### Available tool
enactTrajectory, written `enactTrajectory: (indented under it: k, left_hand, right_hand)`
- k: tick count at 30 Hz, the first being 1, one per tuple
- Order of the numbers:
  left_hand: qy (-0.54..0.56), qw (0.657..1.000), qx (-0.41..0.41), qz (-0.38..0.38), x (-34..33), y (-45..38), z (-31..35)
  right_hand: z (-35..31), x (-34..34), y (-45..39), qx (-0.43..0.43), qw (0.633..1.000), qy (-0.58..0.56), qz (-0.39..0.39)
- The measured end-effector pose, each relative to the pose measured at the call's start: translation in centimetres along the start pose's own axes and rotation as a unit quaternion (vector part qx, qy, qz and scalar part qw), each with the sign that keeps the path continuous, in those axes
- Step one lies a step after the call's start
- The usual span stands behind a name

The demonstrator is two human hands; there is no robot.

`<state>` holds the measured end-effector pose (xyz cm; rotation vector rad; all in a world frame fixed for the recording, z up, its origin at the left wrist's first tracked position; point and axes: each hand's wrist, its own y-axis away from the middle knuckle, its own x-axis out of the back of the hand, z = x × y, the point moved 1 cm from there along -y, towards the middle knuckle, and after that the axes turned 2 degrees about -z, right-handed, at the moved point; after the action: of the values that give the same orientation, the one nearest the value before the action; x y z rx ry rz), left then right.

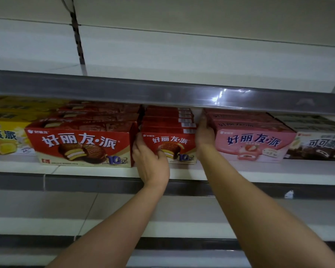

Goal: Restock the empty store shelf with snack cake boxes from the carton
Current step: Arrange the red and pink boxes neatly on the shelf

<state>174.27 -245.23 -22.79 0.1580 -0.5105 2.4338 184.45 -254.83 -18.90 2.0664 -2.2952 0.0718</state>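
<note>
Head view: the small red cardboard snack cake box (169,147) stands at the front of its row on the white store shelf (259,171).
Left hand (151,161): clasps the box's left edge.
Right hand (204,134): presses flat on its right side, beside the pink boxes (253,142).
Advice: push straight back, both sides evenly, front face level with the large red box (81,146).
Carton: not visible.

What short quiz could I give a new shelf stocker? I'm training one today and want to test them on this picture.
1. True or false: the shelf above the boxes holds stock.
2. Which row do both hands grip? A) yellow boxes B) narrow red boxes C) pink boxes
3. Fill in: the right hand sits between the narrow red boxes and the ____ boxes.

Key:
1. False: the upper shelf is bare.
2. B: the left hand and right hand flank the narrow red boxes, not the yellow boxes.
3. Pink: the pink boxes.
</note>
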Motion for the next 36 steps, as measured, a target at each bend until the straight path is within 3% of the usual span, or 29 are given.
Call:
enactTrajectory:
  k: [3,6,10,12,15,21,23,28,36]
  left_hand:
    - [-0.02,0.997,-0.052,0.047,-0.6,2.0,2.1]
    - [-0.012,0.997,-0.081,0.009,-2.3,3.0,4.6]
    - [-0.027,0.988,-0.135,-0.076,-5.5,5.1,6.8]
    - [-0.039,0.984,-0.142,-0.098,-7.2,6.6,7.5]
    - [-0.044,0.989,-0.099,-0.102,-10.0,8.6,8.0]
    - [0.005,0.996,0.032,-0.078,-13.9,10.2,8.4]
    - [-0.002,0.997,0.025,-0.069,-14.6,9.8,8.1]
    - [-0.02,0.998,0.013,-0.061,-16.0,8.6,7.5]
    - [0.03,0.998,0.02,-0.061,-17.9,7.4,6.1]
  right_hand:
    - [-0.1,2.1,1.9,0.105,0.987,0.114,0.052]
    - [-0.3,5.9,1.7,0.195,0.965,0.122,0.125]
    - [-1.3,14.8,-2.0,0.164,0.936,0.208,0.231]
    - [-1.8,19.4,-4.5,0.133,0.91,0.339,0.198]
    - [-1.9,23.5,-7.0,0.149,0.864,0.477,0.062]
    - [-0.1,26.7,-11.4,0.153,0.778,0.603,-0.089]
    - [-0.6,27.4,-12.6,0.171,0.777,0.591,-0.135]
    - [-1.3,28.2,-13.4,0.2,0.745,0.608,-0.187]
    - [-1.4,27.2,-12.1,0.248,0.719,0.629,-0.162]
